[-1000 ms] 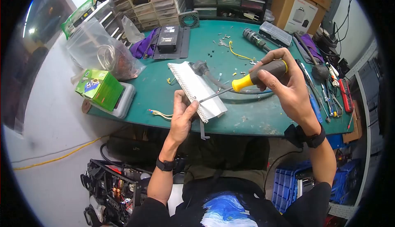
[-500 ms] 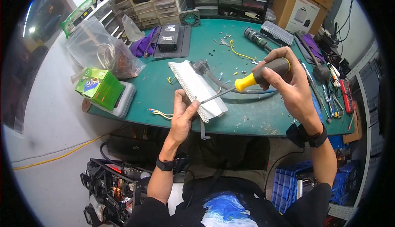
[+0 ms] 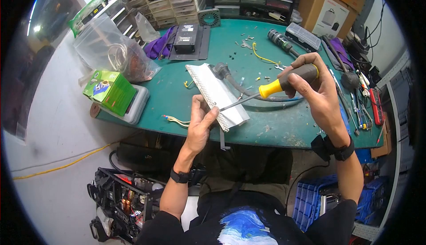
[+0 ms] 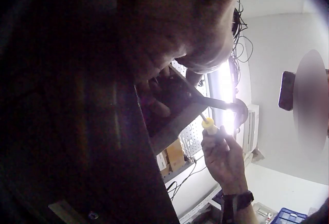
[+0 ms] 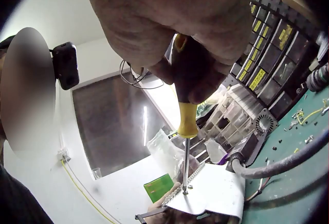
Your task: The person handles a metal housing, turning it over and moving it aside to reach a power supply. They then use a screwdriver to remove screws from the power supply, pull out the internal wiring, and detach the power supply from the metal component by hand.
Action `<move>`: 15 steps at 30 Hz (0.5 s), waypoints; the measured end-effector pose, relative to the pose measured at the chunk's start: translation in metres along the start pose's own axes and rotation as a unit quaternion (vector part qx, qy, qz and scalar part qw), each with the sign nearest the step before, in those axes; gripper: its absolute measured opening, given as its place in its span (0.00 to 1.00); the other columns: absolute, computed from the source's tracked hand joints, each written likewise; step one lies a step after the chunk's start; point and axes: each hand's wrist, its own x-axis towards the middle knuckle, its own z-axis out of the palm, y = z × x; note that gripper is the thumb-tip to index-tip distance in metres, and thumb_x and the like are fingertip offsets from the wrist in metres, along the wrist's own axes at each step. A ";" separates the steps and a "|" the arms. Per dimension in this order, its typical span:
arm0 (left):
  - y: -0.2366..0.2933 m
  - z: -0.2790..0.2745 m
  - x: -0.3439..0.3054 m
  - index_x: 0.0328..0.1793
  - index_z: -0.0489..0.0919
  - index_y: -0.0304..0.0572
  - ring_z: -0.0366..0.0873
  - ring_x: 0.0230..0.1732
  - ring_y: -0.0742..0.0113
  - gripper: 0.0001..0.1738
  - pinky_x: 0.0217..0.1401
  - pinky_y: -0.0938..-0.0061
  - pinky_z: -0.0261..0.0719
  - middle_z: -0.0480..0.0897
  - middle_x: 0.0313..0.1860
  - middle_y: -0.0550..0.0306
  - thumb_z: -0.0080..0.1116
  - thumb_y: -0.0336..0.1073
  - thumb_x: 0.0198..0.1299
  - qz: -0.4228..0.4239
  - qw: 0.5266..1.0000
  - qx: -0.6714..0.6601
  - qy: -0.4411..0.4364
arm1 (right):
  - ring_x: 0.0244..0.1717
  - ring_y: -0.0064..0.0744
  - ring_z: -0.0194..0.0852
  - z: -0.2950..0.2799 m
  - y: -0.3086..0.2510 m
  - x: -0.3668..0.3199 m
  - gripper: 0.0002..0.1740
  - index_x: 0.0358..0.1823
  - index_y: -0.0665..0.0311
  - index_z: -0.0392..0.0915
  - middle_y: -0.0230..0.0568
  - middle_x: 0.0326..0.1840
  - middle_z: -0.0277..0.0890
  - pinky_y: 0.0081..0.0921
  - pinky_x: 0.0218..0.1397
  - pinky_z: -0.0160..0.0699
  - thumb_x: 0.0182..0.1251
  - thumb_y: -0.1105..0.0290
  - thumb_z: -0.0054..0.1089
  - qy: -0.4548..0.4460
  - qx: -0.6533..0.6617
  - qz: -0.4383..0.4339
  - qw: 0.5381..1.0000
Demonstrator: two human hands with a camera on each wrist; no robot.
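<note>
My left hand (image 3: 198,129) grips the lower end of a white metal panel (image 3: 219,95) with a perforated edge, thumb on top near that edge. In my right hand (image 3: 321,100) is a screwdriver (image 3: 270,88) with a yellow and dark handle, its shaft slanting down to the panel. The right wrist view shows the screwdriver tip on a screw at the perforated edge, with another small screw (image 5: 190,186) close by. A thick grey cable (image 3: 242,89) with a black fitting (image 3: 220,70) runs behind the panel. From the panel's lower end juts a thin grey bracket (image 3: 223,139).
On the green table (image 3: 275,129) lie loose screws, a yellow wire (image 3: 264,58) and pale wires (image 3: 177,121). A green box (image 3: 110,91) stands left on a grey case. Several hand tools (image 3: 355,107) line the right side. A black box (image 3: 185,38) sits farther back.
The head view has shifted a little, so the scene appears slightly farther right. Both hands keep their hold, and the screwdriver tip remains at the panel's perforated edge.
</note>
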 end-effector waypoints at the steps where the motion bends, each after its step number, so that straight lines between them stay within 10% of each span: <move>1: 0.000 -0.001 0.000 0.64 0.63 0.42 0.69 0.65 0.68 0.15 0.73 0.68 0.65 0.73 0.62 0.53 0.53 0.31 0.78 0.000 1.000 0.000 0.001 | 0.42 0.21 0.82 0.000 0.000 0.000 0.17 0.56 0.66 0.72 0.39 0.45 0.84 0.22 0.46 0.83 0.77 0.66 0.67 -0.001 0.000 0.000 1.000; 15: -0.002 -0.004 0.000 0.65 0.63 0.42 0.69 0.64 0.69 0.16 0.71 0.69 0.66 0.72 0.62 0.55 0.53 0.31 0.78 0.006 1.000 0.001 -0.002 | 0.29 0.20 0.80 0.002 0.006 0.008 0.17 0.49 0.66 0.73 0.39 0.35 0.82 0.18 0.32 0.81 0.74 0.64 0.71 0.023 -0.053 0.034 0.998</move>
